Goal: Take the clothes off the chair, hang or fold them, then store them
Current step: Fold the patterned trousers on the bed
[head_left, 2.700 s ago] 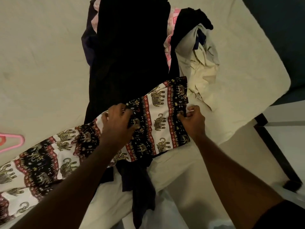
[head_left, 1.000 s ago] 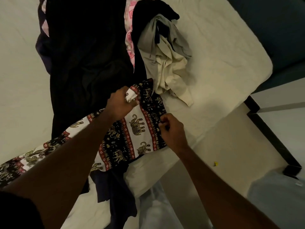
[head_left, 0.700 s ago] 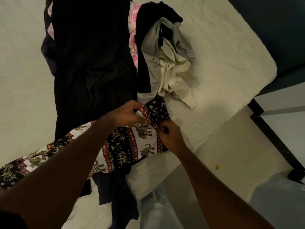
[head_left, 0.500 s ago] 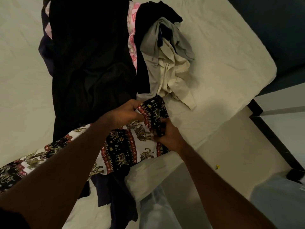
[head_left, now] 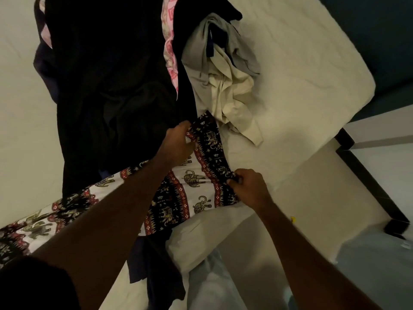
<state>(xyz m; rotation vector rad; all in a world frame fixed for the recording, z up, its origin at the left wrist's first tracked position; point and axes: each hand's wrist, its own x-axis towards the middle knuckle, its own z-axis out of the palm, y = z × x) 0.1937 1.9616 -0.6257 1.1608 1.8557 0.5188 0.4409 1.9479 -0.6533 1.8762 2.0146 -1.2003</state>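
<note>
Far left of bed: the long elephant-print cloth in black, white and red bands (head_left: 192, 189) trails off the frame edge across the pale cream bed sheet (head_left: 301, 70); its near end lies by the bed's front edge, between the two hands.
Left of centre: a large black garment (head_left: 107, 86) lies spread up the bed, with a pink-and-white patterned fabric (head_left: 169, 54) showing along its right edge. A dark navy piece (head_left: 154, 265) hangs over the bed's front edge below the printed cloth.
Left hand (head_left: 178, 144): fingers curled onto the far corner of the printed cloth's end, pinching its hem.
Right hand (head_left: 250, 186): fingers closed in a pinch on the near corner of the same end.
Right of centre: a crumpled grey and cream garment (head_left: 225, 83) sits just beyond the printed end, apparently touching it, though the dim light makes that hard to confirm.
Step, as I judge it: squaring the end before a fold.
Risk one: the long tail may drag askew when the end is lifted, because it lies partly under the black garment.
Risk two: the fold may catch the cream garment's loose corner, which lies so close.
Risk three: thin, slippery-looking fabric could slide out of a two-corner pinch and slump off the edge.
</note>
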